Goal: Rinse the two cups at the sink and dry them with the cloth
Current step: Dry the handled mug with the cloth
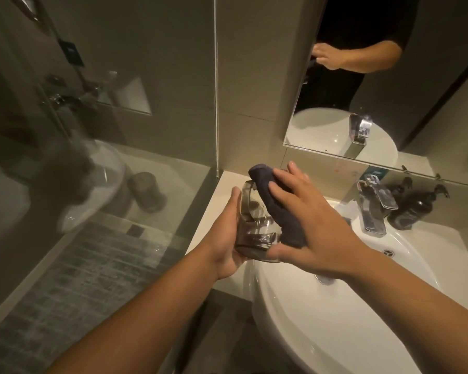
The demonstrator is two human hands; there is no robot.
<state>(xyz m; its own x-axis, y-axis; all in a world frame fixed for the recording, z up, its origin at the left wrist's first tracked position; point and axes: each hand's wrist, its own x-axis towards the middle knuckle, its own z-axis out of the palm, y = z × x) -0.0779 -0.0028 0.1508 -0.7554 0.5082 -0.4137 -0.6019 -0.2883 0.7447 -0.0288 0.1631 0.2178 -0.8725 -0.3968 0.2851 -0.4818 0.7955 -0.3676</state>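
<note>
Left hand: the left hand [229, 238] cups a clear glass cup [257, 225] from its left side and underneath, fingers curled round the base, thumb up along the wall.
Cup: tilted, mouth pointing up and away toward the wall, base toward the person; held in the air over the front left rim of the sink [322, 333], where the basin meets the counter [224, 195].
Right hand: the right hand [314, 225] is spread fairly flat, fingers apart, pressing a dark cloth [278, 209] against the right side of the cup; the thumb reaches under the cup's base.
Cloth: bunched into a long roll, its upper end poking past the cup's rim, its lower end hanging by the base; whether any of it is tucked inside the cup cannot be told through the glass.
Second cup: no second one can be made out with certainty.
Faucet: a chrome faucet [373, 209] stands at the back edge of the sink, right of both hands and well apart from them.
Bottles: two dark pump bottles [411, 209] sit just beside the faucet, at the back right of the counter, under the mirror [389, 85].
Mirror: it reflects the basin, the faucet and a hand with a bare forearm.
Left of the counter: a glass shower screen [100, 157] with a tiled floor behind it.
</note>
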